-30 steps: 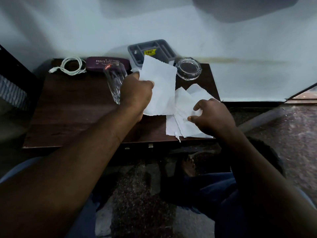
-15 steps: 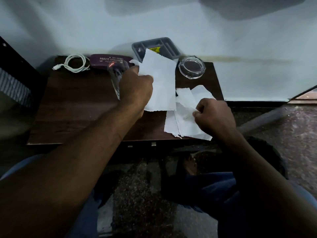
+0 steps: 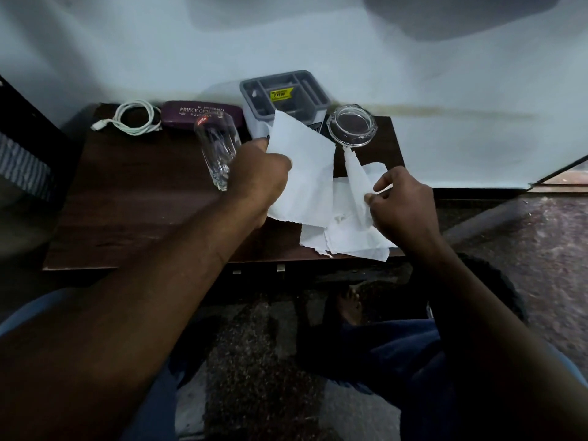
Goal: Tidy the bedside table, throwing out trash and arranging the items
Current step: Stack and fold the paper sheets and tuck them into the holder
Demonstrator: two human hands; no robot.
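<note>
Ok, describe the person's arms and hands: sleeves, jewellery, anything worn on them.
Both forearms are bare as far as the picture shows them; no sleeve covers either. The left hand and the right hand wear no gloves, and no watch, ring or bracelet shows. In this dim light, fine marks cannot be told.

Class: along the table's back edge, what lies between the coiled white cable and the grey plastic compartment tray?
In the head view, a maroon glasses case lies between the coiled white cable and the grey plastic compartment tray.
</note>
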